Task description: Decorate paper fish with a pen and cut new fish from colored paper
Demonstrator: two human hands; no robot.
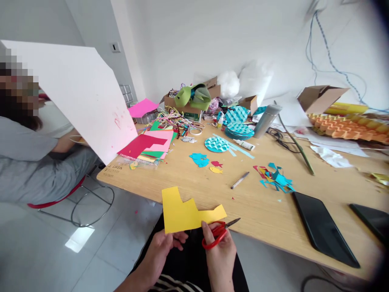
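A yellow sheet of paper (pixel 179 213) with a stepped, cut-out upper edge is held over my lap at the table's front edge. My left hand (pixel 162 251) is at its lower left edge, fingers curled against the paper. My right hand (pixel 221 253) pinches the lower right edge under the thumb. That same hand also grips a pair of red-handled scissors (pixel 218 234), blades pointing right, away from the paper. Beyond the sheet lie small paper fish: a yellow fish (pixel 216 170), a red fish (pixel 216 164) and blue fish cut-outs (pixel 199 159).
A pen (pixel 240 180), blue paper scraps (pixel 278 178) and a black phone (pixel 325 229) lie on the table (pixel 194 178). Behind them are a turquoise disc (pixel 216 144), a glue tube (pixel 244 144) and a steel flask (pixel 267 121). Coloured paper (pixel 142 146) is at left, near a person holding a white board (pixel 88 97).
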